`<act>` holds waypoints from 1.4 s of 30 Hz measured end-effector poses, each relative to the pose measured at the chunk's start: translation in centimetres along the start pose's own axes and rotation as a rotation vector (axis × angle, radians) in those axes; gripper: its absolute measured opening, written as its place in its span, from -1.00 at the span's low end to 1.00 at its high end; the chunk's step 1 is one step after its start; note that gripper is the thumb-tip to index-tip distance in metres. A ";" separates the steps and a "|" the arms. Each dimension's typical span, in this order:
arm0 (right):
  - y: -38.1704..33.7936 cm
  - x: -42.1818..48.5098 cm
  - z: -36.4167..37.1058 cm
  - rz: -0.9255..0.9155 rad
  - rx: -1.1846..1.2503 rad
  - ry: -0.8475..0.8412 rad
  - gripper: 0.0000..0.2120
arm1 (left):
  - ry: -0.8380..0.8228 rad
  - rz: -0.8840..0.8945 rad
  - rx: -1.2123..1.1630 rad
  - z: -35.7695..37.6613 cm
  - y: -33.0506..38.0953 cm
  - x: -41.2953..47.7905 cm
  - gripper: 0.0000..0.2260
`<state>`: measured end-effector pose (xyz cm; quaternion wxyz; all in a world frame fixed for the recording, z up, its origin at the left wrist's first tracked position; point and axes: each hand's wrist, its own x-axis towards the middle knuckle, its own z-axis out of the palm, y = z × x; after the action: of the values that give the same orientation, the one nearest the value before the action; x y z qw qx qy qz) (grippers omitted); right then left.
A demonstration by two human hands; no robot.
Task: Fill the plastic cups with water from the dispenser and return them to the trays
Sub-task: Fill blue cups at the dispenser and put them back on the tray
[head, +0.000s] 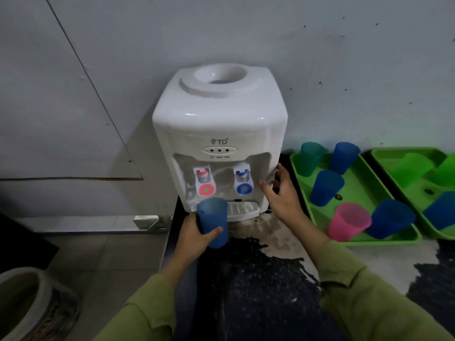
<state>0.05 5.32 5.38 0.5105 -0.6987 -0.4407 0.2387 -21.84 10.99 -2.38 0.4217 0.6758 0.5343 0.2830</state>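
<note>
A white tabletop water dispenser (219,129) stands against the wall, with a red tap (204,179) on the left and a blue tap (243,179) on the right above a drip tray (242,209). My left hand (197,233) grips a blue plastic cup (213,221) upright just in front of the drip tray, below the red tap. My right hand (283,193) is open, fingers spread, against the dispenser's right front corner beside the blue tap. A green tray (305,200) to the right holds several cups: teal, blue and one pink (348,223).
A second green tray (384,158) with green and blue cups sits at the far right. The dark speckled counter (258,279) is wet in front of the dispenser. Its left edge drops to a tiled floor, where a round pot (22,299) stands at bottom left.
</note>
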 end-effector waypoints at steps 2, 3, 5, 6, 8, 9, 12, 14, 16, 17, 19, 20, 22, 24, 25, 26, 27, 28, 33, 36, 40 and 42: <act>-0.2 -0.1 0.3 -0.007 0.017 0.050 -0.52 | 0.017 -0.010 -0.016 -0.6 0.0 0.8 -0.48; -0.3 -0.1 0.4 -0.016 0.019 0.059 -0.56 | 0.025 -0.011 -0.029 -0.8 0.0 1.2 -0.49; -0.3 -0.1 0.7 -0.032 0.032 0.066 -0.59 | 0.030 -0.007 -0.049 -1.0 0.2 2.0 -0.52; -0.2 -0.1 0.8 -0.037 0.038 0.070 -0.58 | 0.028 -0.001 -0.058 -1.1 0.4 2.3 -0.52; 0.0 -0.3 1.0 -0.045 0.044 0.078 -0.58 | 0.026 0.008 -0.074 -1.1 0.9 2.8 -0.51; 0.1 -0.3 1.1 -0.046 0.044 0.084 -0.58 | 0.025 0.015 -0.079 -1.2 1.1 3.1 -0.49; 0.8 -0.5 1.4 -0.031 0.049 0.090 -0.53 | 0.013 0.032 -0.086 -1.2 1.5 3.8 -0.45; 1.1 -0.6 1.7 -0.010 0.049 0.098 -0.50 | -0.012 0.037 -0.097 -1.2 1.5 4.4 -0.43; 1.6 -0.6 2.2 0.012 0.029 0.144 -0.50 | -0.038 0.042 -0.105 -1.3 1.5 4.9 -0.39; 1.9 -0.7 2.3 0.026 0.011 0.176 -0.49 | -0.043 0.048 -0.112 -1.3 1.4 5.0 -0.38; 2.3 -1.0 2.9 0.071 -0.032 0.235 -0.51 | -0.045 0.057 -0.116 -1.3 1.3 5.3 -0.36; 2.6 -1.3 3.4 0.094 -0.059 0.248 -0.56 | -0.046 0.058 -0.115 -1.4 1.2 5.5 -0.36; 3.0 -2.0 4.6 0.103 -0.098 0.198 -0.70 | -0.063 0.055 -0.130 -1.4 1.0 5.7 -0.35; 3.6 -2.6 6.2 0.099 -0.135 0.084 -0.78 | -0.080 0.062 -0.136 -1.5 1.0 5.7 -0.33; 3.9 -2.9 6.9 0.104 -0.153 0.031 -0.77 | -0.083 0.077 -0.133 -1.5 0.9 5.5 -0.31; 3.9 -3.1 7.7 0.115 -0.161 -0.022 -0.73 | -0.076 0.096 -0.129 -1.6 0.9 5.3 -0.31; 3.8 -3.2 8.4 0.133 -0.151 -0.079 -0.65 | -0.062 0.118 -0.124 -1.8 0.7 5.2 -0.33; 3.7 -3.2 9.2 0.150 -0.129 -0.139 -0.57 | -0.037 0.140 -0.110 -2.0 0.5 5.0 -0.36; 2.0 -1.9 12.1 0.083 -0.083 -0.289 -0.27 | 0.135 0.250 -0.013 -3.6 0.8 4.5 -0.61; 0.5 -0.5 13.1 0.118 -0.076 -0.241 -0.35 | 0.183 0.298 0.104 -4.3 2.1 4.7 -0.80; 0.7 0.4 13.5 0.150 -0.042 -0.206 -0.32 | 0.169 0.291 0.184 -4.2 2.9 5.3 -0.88; 0.8 0.5 13.3 0.157 -0.048 -0.217 -0.35 | 0.168 0.280 0.228 -4.1 3.1 5.5 -0.90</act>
<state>-9.85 12.33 -0.16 0.4227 -0.7133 -0.4428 0.3412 -22.28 17.13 1.96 0.2530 0.7609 0.4967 0.3321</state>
